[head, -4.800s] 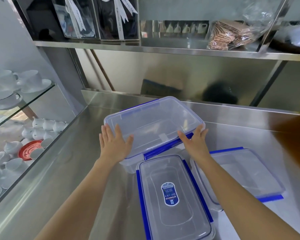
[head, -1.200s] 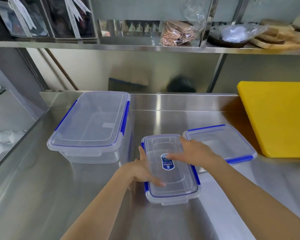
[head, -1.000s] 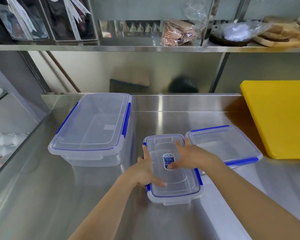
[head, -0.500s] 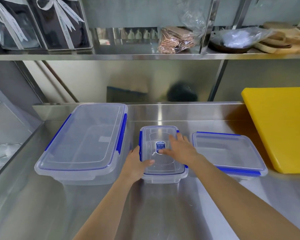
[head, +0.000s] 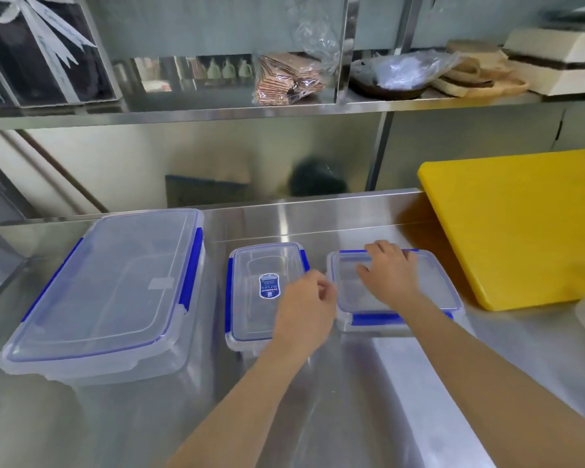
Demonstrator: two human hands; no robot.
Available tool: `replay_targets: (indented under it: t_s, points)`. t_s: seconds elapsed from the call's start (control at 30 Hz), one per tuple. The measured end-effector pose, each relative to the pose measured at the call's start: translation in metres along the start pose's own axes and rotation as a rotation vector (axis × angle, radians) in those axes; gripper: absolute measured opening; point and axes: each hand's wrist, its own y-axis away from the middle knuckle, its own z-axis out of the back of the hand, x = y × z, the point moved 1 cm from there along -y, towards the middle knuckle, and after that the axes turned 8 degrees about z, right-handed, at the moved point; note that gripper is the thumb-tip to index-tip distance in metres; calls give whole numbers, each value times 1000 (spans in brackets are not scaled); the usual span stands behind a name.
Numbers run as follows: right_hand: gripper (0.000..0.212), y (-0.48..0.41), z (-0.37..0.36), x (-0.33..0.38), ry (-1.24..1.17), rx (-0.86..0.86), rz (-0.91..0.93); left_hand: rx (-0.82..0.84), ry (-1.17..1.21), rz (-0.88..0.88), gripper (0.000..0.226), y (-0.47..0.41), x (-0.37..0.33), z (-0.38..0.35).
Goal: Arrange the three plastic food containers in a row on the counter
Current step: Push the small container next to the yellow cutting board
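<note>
Three lidded containers in a row on the steel tabletop (head: pixel 368 400).
Large container (head: pixel 108 288) at 9 o'clock, small container (head: pixel 257 292) centre, flat container (head: pixel 433 288) at 3 — right hand (head: pixel 389 271) spread flat on its lid, left hand (head: pixel 306 305) loosely curled beside it, gripping nothing.

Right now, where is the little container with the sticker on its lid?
The small container sits mid-counter, between the large container and the flat container, by the left hand.

Count on my counter (head: pixel 318 417): three lidded containers, namely one large (head: pixel 105 288), one small (head: pixel 260 292), one flat (head: pixel 433 282). One yellow board (head: pixel 520 224). Two hands: left (head: pixel 304 309), right (head: pixel 389 275).
</note>
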Motion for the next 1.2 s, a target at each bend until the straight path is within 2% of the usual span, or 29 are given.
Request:
replay_targets:
  t_s: [0.07,0.13,0.2,0.23,0.3,0.47,0.53,0.6,0.67,0.77,0.87,1.07,1.2]
  points:
    - [54,3,-1,-27,4,72,-64,297,142,216,19,6,-11,-30]
    - [67,6,-2,-52,-4,154,-113,580,320,472,33,11,-15,-55]
    - [79,3,-2,-71,-9,241,-105,693,565,657,53,10,-16,-73]
    - [83,1,-1,-77,-5,279,-78,697,659,717,61,7,-16,-79]
    - [88,-7,2,-86,-2,323,-15,670,763,772,60,-1,-15,-88]
    - [92,-17,-3,-96,-125,391,-40,494,692,724,28,-13,-9,-100]
    - [93,-21,-5,-97,-68,376,-54,433,677,697,18,-21,-6,-102]
    - [90,-25,-5,-96,28,370,-35,376,717,685,39,-28,-4,-102]
    - [88,-28,-5,-95,13,378,-41,330,757,656,63,-32,-5,-99]
    - [75,-23,-5,-93,-80,399,-76,268,726,587,78,-41,1,-103]
    - [62,-16,-6,-92,-130,380,-116,216,695,523,66,-47,0,-101]
    - [55,-11,-7,-96,-275,403,-179,246,485,461,65,-62,-3,-94]
    - [59,-12,-9,-97,-283,410,-205,227,398,439,78,-66,1,-94]
